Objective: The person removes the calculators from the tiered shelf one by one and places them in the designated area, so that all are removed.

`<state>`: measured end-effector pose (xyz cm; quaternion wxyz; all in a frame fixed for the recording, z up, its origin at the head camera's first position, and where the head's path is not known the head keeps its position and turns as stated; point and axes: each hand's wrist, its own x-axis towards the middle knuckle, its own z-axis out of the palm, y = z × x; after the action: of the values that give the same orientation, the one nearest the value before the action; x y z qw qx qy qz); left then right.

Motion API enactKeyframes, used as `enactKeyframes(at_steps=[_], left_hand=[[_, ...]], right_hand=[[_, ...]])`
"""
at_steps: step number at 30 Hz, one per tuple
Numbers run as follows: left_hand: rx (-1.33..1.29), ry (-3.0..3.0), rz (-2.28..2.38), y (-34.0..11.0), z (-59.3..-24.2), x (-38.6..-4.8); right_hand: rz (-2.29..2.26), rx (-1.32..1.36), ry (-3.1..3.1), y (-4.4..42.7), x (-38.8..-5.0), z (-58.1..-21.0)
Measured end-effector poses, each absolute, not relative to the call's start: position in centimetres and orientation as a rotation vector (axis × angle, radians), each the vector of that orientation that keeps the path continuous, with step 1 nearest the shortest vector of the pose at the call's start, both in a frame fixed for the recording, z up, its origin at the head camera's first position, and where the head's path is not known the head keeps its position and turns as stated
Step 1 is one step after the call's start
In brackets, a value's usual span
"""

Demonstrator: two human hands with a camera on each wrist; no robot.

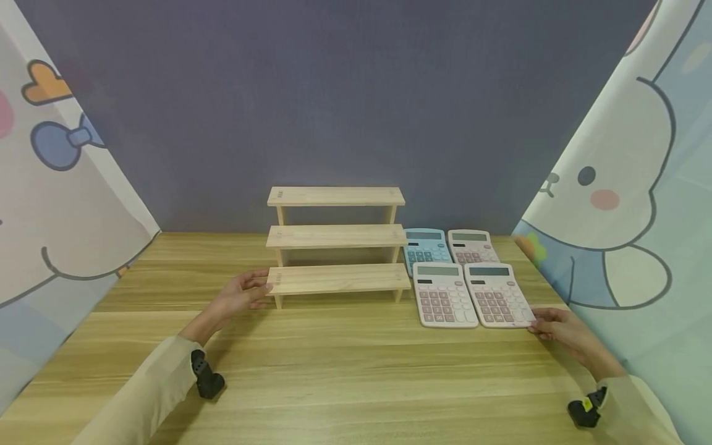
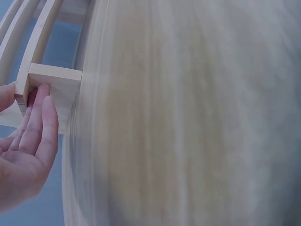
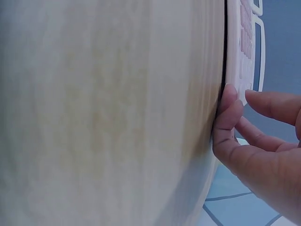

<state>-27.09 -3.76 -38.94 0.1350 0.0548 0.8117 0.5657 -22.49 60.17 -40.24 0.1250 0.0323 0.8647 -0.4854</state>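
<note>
A three-tier wooden stand (image 1: 338, 279) stands on the table, its steps rising toward the back. At the left end of its lowest step, my left hand (image 1: 245, 294) pinches the board; the left wrist view shows the thumb at the board's edge and fingers (image 2: 48, 122) underneath. Two calculators with pink and white keys lie side by side to the stand's right. My right hand (image 1: 564, 330) pinches the lower right corner of the right-hand calculator (image 1: 497, 290), with curled fingers (image 3: 229, 115) at its edge. The other front calculator (image 1: 445, 290) touches or nearly touches it.
Behind the front pair lie a blue calculator (image 1: 425, 244) and another pale pink calculator (image 1: 473, 244), both partly covered. A dark panel (image 1: 334, 99) rises behind the wooden table (image 1: 345, 371). Cartoon-printed cloth (image 1: 623, 204) hangs at both sides.
</note>
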Motion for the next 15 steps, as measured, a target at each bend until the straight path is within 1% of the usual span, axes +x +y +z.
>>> enactKeyframes(at_steps=[15], left_hand=[[0.163,2.307,1.654,-3.89,-38.34,-27.32]], right_hand=[[-1.401,0.116,2.603,59.95,-22.88,-39.5]])
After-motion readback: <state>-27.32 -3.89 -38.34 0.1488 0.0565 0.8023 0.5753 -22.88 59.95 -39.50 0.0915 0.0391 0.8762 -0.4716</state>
